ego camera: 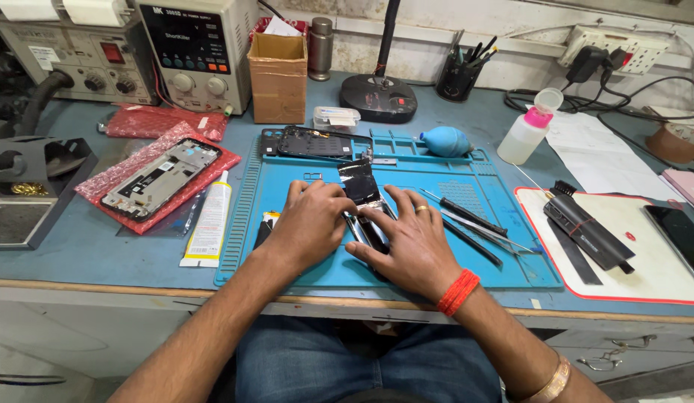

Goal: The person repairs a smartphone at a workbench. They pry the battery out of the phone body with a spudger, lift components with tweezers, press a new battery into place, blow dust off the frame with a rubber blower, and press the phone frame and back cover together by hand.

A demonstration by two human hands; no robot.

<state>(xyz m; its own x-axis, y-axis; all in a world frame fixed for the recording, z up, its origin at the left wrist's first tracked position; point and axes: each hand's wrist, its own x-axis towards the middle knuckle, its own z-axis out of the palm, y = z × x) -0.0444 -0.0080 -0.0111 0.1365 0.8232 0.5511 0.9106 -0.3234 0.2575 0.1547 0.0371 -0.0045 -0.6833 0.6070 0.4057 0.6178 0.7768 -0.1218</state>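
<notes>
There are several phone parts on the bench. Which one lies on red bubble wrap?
The phone frame at the left, beside the glue tube. The dark back cover lies on the blue mat, and both hands press the third phone.

Brown cardboard box (pixel 277 76) at back; white-yellow glue tube (pixel 209 225) left of blue mat (pixel 436 186).

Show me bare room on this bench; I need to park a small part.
Free: the bench strip between glue tube and metal tray, and the blue mat behind the tweezers. Crowded: around both hands and the phone.
</notes>
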